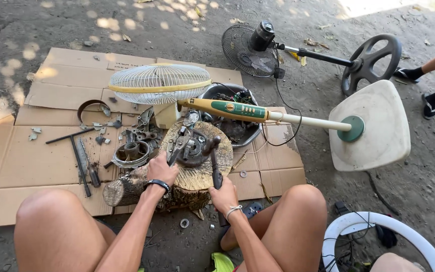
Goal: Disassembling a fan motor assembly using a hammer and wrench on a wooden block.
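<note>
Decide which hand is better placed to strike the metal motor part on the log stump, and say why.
Right, probably. The right hand already grips the dark-handled hammer, whose head rests by the grey metal motor part on the round wooden log stump. The left hand steadies that part with pliers.

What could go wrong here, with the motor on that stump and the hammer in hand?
The left hand steadies the motor part where the hammer in the right hand would land, so fingers might get struck. The part sits loose on the stump and may roll off towards bare knees.
</note>
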